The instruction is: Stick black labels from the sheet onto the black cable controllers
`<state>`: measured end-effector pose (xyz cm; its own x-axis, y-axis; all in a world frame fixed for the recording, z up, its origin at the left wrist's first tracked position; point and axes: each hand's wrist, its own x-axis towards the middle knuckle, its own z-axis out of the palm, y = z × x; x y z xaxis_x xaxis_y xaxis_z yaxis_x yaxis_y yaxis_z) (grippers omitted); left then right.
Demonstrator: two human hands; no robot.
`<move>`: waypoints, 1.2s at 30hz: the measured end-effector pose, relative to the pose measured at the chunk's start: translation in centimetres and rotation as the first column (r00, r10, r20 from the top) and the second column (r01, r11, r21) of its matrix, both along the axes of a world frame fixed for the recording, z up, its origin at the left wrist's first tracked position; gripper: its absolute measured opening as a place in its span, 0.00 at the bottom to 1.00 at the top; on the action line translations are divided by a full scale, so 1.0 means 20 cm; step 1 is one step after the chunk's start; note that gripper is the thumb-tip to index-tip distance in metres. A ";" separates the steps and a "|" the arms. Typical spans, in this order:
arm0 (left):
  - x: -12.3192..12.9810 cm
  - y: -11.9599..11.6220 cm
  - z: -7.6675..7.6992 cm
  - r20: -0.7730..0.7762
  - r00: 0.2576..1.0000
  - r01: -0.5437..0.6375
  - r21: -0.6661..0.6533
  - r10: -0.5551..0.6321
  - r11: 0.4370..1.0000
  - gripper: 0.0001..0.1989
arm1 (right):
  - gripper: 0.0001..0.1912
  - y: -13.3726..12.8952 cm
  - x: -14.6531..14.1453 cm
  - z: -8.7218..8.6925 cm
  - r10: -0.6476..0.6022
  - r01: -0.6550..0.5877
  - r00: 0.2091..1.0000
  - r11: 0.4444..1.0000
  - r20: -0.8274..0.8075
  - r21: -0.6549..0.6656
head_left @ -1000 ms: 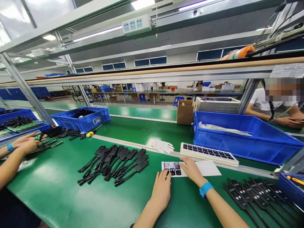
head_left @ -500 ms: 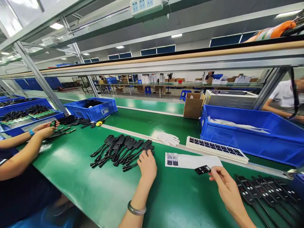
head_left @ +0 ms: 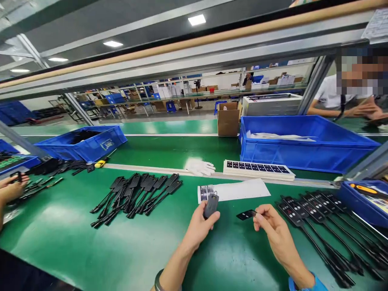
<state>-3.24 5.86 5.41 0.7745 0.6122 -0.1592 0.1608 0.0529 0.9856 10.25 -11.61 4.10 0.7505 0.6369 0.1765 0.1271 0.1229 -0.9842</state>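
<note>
Between thumb and fingers of my left hand is a flat black plastic controller housing, held upright in front of the label strip. My right hand pinches one edge of a black sticker label with small white marks. The white label backing strip lies behind both hands, with two labels at its left end. To the left is a pile of black cabled controllers without labels. On the right lie several labelled controllers, their cables pointing toward me.
A stack of label sheets and a white glove lie along the metal strip. Blue bins stand behind, at the left and at the right edge. A co-worker's hand works at far left; another person sits behind at right.
My left hand has taken a controller from the pile and brought it right, close to my right hand. The right hand still pinches the label. The view has turned right.
</note>
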 end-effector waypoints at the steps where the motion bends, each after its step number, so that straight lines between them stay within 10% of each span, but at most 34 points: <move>1: 0.01 -0.05 -0.01 0.065 0.996 0.067 -0.170 -0.056 0.983 0.19 | 0.10 0.00 0.00 0.00 0.010 -0.010 1.000 1.000 -0.019 0.008; 5: 0.02 -0.20 -0.01 0.142 0.971 0.238 -0.482 -0.193 0.843 0.21 | 0.09 0.00 -0.01 0.00 0.036 -0.034 0.995 0.999 -0.091 0.019; 10: 0.00 -0.26 0.01 0.155 0.944 0.327 -0.536 -0.290 0.779 0.29 | 0.11 0.00 -0.02 0.04 0.049 -0.054 0.989 0.998 -0.137 -0.037; 36: -0.01 -0.27 0.03 0.188 0.908 0.410 -0.583 -0.375 0.701 0.27 | 0.11 -0.01 -0.03 0.10 0.093 -0.122 0.981 0.978 -0.169 -0.169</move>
<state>-3.47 0.39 5.97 0.9404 0.0427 -0.3375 0.2533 0.5743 0.7784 9.72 -11.89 6.15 0.6849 0.7259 -0.0628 -0.0374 -0.0511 -0.9980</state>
